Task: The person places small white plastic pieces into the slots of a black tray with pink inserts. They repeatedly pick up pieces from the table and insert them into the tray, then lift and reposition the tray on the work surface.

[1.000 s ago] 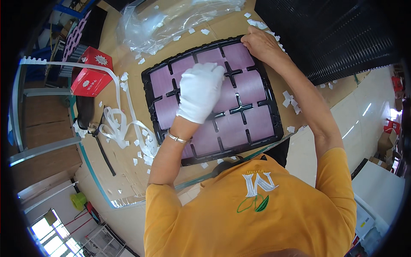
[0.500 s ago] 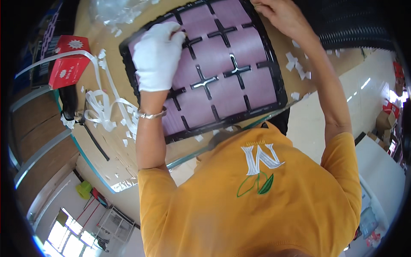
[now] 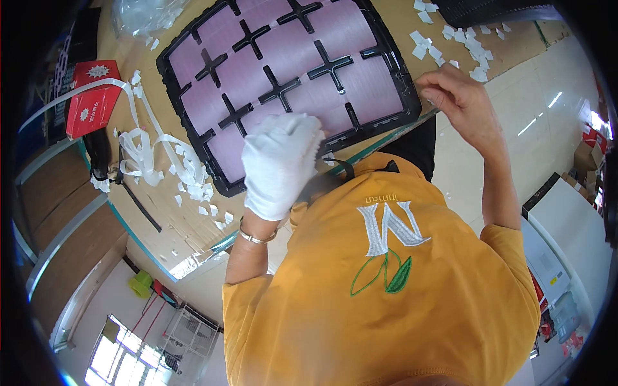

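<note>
A black plastic frame with cross-shaped ribs lies over glossy mauve panels on the worktable in front of me. My left hand, in a white glove, is bent at the frame's near edge. Its fingers curl downward and the fingertips are hidden, so what they grip does not show. Bare, my right hand is at the frame's near right corner. Thumb and forefinger are drawn together there; anything between them is too small to make out.
White strapping lies tangled on the left beside a red box. Small white scraps are scattered on both sides of the frame. Clear plastic lies at the far left, black material at the far right. The table's edge runs near my body.
My left hand has moved from among the frame's ribs to its near edge. My right hand has come from the far right corner down to the near right corner. The view has shifted.
</note>
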Demonstrator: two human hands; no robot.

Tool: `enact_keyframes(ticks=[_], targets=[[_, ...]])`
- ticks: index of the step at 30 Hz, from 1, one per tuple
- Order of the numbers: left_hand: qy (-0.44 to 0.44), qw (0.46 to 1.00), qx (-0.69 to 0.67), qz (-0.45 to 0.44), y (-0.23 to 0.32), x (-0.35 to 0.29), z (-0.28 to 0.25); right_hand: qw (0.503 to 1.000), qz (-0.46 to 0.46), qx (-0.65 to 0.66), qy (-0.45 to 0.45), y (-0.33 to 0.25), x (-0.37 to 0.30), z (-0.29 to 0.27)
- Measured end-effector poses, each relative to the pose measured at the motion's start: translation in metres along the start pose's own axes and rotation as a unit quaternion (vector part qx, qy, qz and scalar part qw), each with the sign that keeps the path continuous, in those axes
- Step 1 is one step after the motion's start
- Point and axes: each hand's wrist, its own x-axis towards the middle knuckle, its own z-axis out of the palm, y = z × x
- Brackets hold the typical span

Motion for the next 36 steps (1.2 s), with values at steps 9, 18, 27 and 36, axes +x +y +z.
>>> enact_keyframes(ticks=[9, 18, 27, 36], targets=[[-0.089, 0.992, 0.038, 0.086, 0.022, 0.006, 0.016, 0.999, -0.033, -0.028, -0.007, -0.001, -0.011, 0.014], [0.157, 0.987, 0.037, 0.022, -0.073, 0.132, 0.004, 1.000, 0.004, -0.009, -0.015, -0.009, -0.008, 0.012], [0.011, 0.995, 0.084, -0.059, -0.118, 0.207, 0.011, 1.000, 0.017, 0.014, 0.000, -0.005, -0.011, 0.015], [-0.056, 0.972, 0.094, 0.209, -0.021, 0.134, 0.010, 0.997, -0.004, -0.076, 0.022, -0.006, -0.010, 0.015]])
